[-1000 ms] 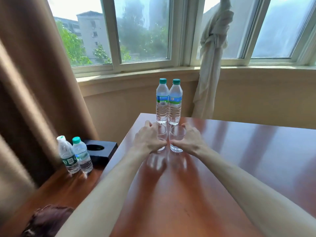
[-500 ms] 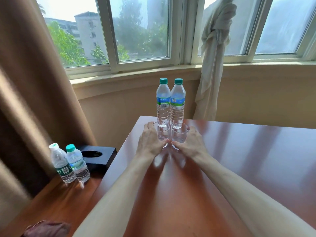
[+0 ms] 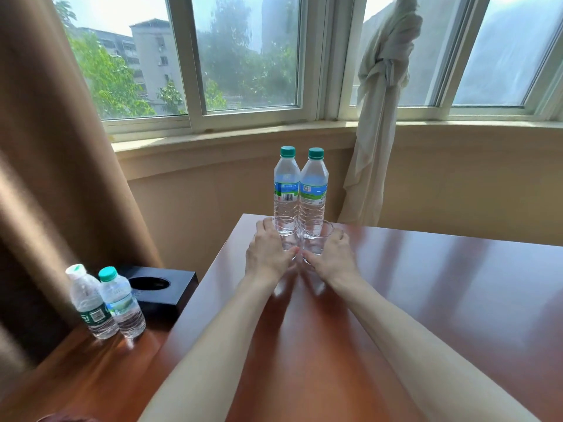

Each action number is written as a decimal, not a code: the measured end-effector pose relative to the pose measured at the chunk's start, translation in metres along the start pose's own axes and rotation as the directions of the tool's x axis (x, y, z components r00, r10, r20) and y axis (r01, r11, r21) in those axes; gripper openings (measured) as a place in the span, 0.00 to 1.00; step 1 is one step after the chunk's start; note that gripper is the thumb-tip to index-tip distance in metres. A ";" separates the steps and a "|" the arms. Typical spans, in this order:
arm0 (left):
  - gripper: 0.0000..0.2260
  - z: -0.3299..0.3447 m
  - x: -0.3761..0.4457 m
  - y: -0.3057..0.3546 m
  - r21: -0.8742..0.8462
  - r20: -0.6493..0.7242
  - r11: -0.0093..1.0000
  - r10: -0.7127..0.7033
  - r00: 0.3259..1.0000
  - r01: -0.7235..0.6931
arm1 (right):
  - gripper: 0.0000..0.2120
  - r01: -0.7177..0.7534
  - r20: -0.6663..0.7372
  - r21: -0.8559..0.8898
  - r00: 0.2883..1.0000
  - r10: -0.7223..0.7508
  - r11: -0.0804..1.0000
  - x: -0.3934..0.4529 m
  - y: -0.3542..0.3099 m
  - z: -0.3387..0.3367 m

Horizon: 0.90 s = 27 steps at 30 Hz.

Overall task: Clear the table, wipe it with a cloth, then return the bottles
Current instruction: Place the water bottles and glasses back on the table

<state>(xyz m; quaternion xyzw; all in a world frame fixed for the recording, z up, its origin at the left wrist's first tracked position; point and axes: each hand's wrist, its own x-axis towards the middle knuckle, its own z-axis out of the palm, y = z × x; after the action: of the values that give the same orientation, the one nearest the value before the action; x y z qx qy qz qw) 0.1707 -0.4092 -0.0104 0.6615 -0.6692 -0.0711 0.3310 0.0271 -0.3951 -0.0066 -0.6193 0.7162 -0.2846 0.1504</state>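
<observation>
Both clear drinking glasses have slid farther back since a second ago, now just before the two tall green-capped water bottles [image 3: 300, 190] at the glossy reddish tabletop's [image 3: 441, 300] far edge; our left hand [image 3: 268, 254] grasps the left glass [image 3: 285, 231], our right hand [image 3: 333, 257] the right glass [image 3: 316, 237] (thumbs nearly meeting)
</observation>
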 end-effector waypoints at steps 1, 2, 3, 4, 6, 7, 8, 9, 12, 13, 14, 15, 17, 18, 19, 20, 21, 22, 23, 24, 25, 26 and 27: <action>0.43 -0.004 0.000 0.002 0.022 0.058 1.000 -0.013 0.998 0.012 | 0.40 -0.015 0.036 -0.024 0.999 0.015 1.000 -0.002 -0.002 -0.004; 0.47 -0.010 -0.002 0.003 0.038 0.112 0.999 -0.028 0.993 0.024 | 0.41 -0.023 0.066 -0.055 0.997 0.027 0.998 -0.004 -0.002 -0.006; 0.49 -0.016 -0.004 0.003 0.057 0.158 0.998 -0.039 0.987 0.030 | 0.41 -0.028 0.096 -0.099 0.995 0.037 0.995 -0.009 -0.003 -0.010; 0.49 -0.022 -0.009 0.001 0.085 0.200 0.996 -0.044 0.979 0.027 | 0.40 -0.015 0.117 -0.143 0.993 0.032 0.990 -0.017 -0.005 -0.012; 0.47 -0.037 -0.026 -0.006 0.164 0.289 0.986 -0.048 0.956 0.000 | 0.36 0.042 0.148 -0.210 0.989 -0.010 0.977 -0.042 -0.013 -0.016; 0.43 -0.046 -0.038 -0.011 0.207 0.323 0.978 -0.043 0.945 -0.027 | 0.33 0.077 0.159 -0.217 0.986 -0.042 0.973 -0.057 -0.020 -0.016; 0.38 -0.056 -0.051 -0.016 0.244 0.339 0.968 -0.025 0.940 -0.063 | 0.32 0.119 0.174 -0.220 0.981 -0.081 0.968 -0.073 -0.028 -0.014; 0.33 -0.069 -0.066 -0.022 0.272 0.343 0.957 0.003 0.939 -0.102 | 0.31 0.155 0.196 -0.207 0.974 -0.114 0.966 -0.092 -0.040 -0.011; 0.24 -0.115 -0.106 -0.050 0.355 0.342 0.912 0.075 0.937 -0.203 | 0.28 0.303 0.279 -0.140 0.925 -0.256 0.943 -0.134 -0.082 0.011; 0.22 -0.133 -0.118 -0.066 0.398 0.339 0.889 0.087 0.937 -0.227 | 0.26 0.349 0.317 -0.121 0.901 -0.297 0.929 -0.144 -0.097 0.023; 0.19 -0.150 -0.129 -0.084 0.438 0.341 0.863 0.097 0.935 -0.250 | 0.24 0.395 0.342 -0.107 0.876 -0.339 0.913 -0.153 -0.112 0.036; 0.17 -0.167 -0.139 -0.106 0.466 0.341 0.846 0.097 0.935 -0.258 | 0.23 0.427 0.362 -0.090 0.855 -0.370 0.900 -0.160 -0.126 0.049; 0.15 -0.194 -0.156 -0.157 0.495 0.330 0.841 0.050 0.943 -0.218 | 0.21 0.479 0.395 -0.064 0.818 -0.419 0.875 -0.168 -0.155 0.080; 0.15 -0.205 -0.162 -0.184 0.513 0.322 0.839 0.010 0.947 -0.183 | 0.21 0.494 0.416 -0.061 0.803 -0.428 0.867 -0.171 -0.169 0.097; 0.15 -0.214 -0.167 -0.212 0.536 0.311 0.833 -0.043 0.949 -0.138 | 0.20 0.507 0.438 -0.062 0.788 -0.433 0.860 -0.172 -0.182 0.114; 0.15 -0.220 -0.170 -0.241 0.557 0.298 0.826 -0.101 0.949 -0.087 | 0.21 0.518 0.462 -0.057 0.772 -0.437 0.854 -0.170 -0.194 0.134; 0.16 -0.223 -0.170 -0.269 0.573 0.280 0.819 -0.158 0.947 -0.033 | 0.21 0.521 0.477 -0.046 0.761 -0.439 0.852 -0.168 -0.205 0.153; 0.17 -0.224 -0.168 -0.296 0.582 0.255 0.813 -0.207 0.945 0.021 | 0.22 0.517 0.494 -0.033 0.753 -0.435 0.856 -0.164 -0.214 0.173; 0.18 -0.222 -0.164 -0.321 0.583 0.222 0.808 -0.255 0.941 0.081 | 0.22 0.511 0.508 -0.018 0.745 -0.433 0.859 -0.158 -0.223 0.194; 0.19 -0.216 -0.158 -0.344 0.574 0.188 0.806 -0.301 0.935 0.144 | 0.23 0.497 0.522 -0.007 0.742 -0.421 0.868 -0.152 -0.231 0.216; 0.21 -0.207 -0.151 -0.363 0.553 0.151 0.808 -0.338 0.929 0.205 | 0.24 0.479 0.531 -0.003 0.745 -0.405 0.878 -0.146 -0.237 0.238; 0.22 -0.198 -0.141 -0.380 0.523 0.110 0.813 -0.363 0.925 0.257 | 0.26 0.450 0.530 0.005 0.756 -0.384 0.893 -0.138 -0.244 0.260; 0.24 -0.186 -0.131 -0.394 0.484 0.074 0.822 -0.380 0.922 0.300 | 0.29 0.402 0.525 0.016 0.776 -0.350 0.915 -0.131 -0.251 0.281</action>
<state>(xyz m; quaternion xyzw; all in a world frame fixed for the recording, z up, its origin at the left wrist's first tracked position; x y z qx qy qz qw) 0.5890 -0.2687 -0.1225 0.8217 -0.5626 -0.0228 0.0880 0.4125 -0.3477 -0.0989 -0.8096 0.5235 -0.0968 0.2472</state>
